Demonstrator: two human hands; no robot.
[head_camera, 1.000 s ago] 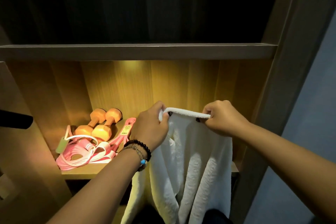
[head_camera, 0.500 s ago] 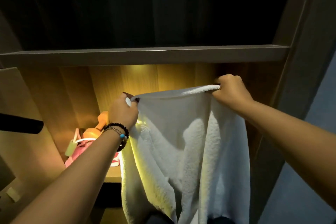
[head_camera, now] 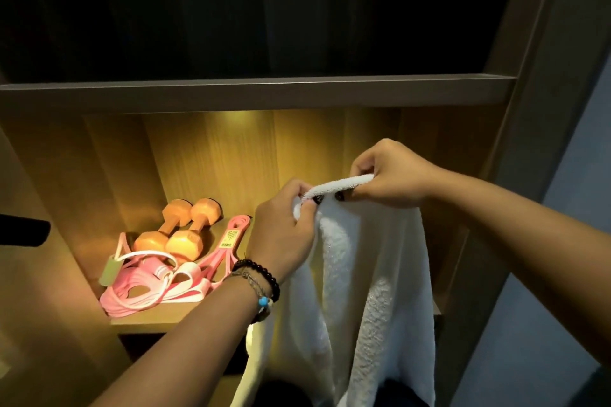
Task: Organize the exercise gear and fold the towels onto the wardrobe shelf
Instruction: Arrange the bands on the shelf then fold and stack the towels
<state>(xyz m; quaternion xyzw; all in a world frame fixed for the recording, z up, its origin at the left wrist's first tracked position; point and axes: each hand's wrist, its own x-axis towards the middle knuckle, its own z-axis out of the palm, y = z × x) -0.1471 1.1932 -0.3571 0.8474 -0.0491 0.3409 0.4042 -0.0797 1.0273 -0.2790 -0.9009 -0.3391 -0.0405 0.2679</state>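
Indoors, at an open wardrobe with dark brown framing. Upper compartment unlit, nearly black; nothing readable inside. Below its shelf board a warm yellow light falls on a wood-grain back panel with vertical seams.

Lower shelf, lit, wood-toned. On its left part: two orange dumbbells lying side by side, ends toward the camera. Against and in front of them a heap of pink bands and cord, with a yellow tag on one pink strap and a pale green tag at the left edge.

White towel hangs in the air in front of the shelf's right part, draped down past the bottom of view. Left hand grips the top edge, fingers curled round bunched cloth; dark bead bracelets on that wrist. Right hand pinches the same edge just beside it, the two hands close together, a short rolled hem stretched between them.

Far left, a dark rounded object juts in; can't tell what it is. Right of the wardrobe post, a plain blue-grey wall.
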